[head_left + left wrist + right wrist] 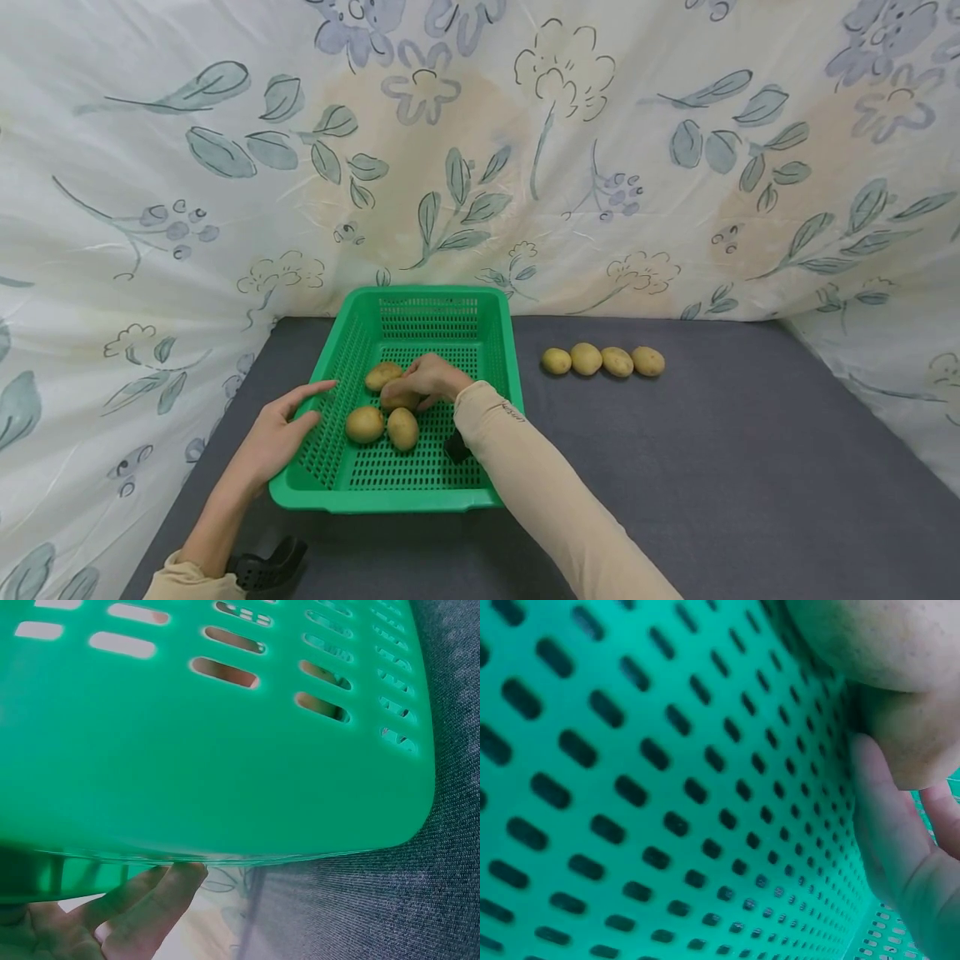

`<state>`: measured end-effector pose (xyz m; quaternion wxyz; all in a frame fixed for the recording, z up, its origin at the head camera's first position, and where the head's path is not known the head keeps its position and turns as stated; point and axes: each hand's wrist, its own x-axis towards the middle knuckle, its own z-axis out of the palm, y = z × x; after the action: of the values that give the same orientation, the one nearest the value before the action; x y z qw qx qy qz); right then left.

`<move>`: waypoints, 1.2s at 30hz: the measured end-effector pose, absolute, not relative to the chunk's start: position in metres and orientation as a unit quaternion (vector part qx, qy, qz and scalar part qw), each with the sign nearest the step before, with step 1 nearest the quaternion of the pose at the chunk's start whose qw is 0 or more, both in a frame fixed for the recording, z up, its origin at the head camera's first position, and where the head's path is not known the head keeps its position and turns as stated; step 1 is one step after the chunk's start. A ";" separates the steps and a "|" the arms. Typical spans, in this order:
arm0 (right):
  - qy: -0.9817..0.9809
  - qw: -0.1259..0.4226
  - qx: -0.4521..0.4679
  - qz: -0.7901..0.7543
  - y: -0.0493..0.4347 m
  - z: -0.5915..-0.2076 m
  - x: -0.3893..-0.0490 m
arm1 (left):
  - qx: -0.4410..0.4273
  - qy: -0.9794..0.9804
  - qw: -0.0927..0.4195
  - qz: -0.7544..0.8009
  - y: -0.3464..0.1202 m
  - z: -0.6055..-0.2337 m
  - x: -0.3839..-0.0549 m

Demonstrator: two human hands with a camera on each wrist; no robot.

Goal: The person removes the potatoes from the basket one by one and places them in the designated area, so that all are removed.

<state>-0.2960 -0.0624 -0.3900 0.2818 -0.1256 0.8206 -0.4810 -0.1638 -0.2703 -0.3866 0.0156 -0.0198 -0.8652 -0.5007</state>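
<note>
A green perforated plastic basket (390,500) holds several potatoes. Inside it, my right hand (431,381) grips a potato (397,400), fingers and thumb around its sides. Another potato (382,375) lies just beyond the held one, with a rounder potato (365,425) and an oval potato (402,429) nearer to me. In the right wrist view the fingers (889,817) touch the potato (915,742) low in the basket. My left hand (273,437) rests at the left rim with thumb and index finger extended over it; straight fingers (154,904) show beside the basket wall (225,772) in the left wrist view.
Several more potatoes (617,362) stand in a row right of the basket, toward the back of the dark grey tabletop (712,467). A floral curtain (480,167) hangs behind and along the sides. A black strap-like device (266,568) sits by the left wrist.
</note>
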 end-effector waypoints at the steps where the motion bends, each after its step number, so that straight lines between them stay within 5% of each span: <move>1: 0.819 0.284 -0.125 -0.483 -0.062 -0.389 -0.296 | -0.020 -0.865 0.016 -0.501 -0.270 -0.387 -0.164; 36: 0.704 0.318 -0.060 -0.632 -0.057 -0.365 -0.309 | -0.023 -0.861 0.012 -0.508 -0.271 -0.386 -0.162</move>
<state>-0.3086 -0.0574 -0.3646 0.3182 -0.0598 0.7041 -0.6320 -0.1622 -0.2713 -0.3862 0.0122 -0.0232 -0.8609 -0.5081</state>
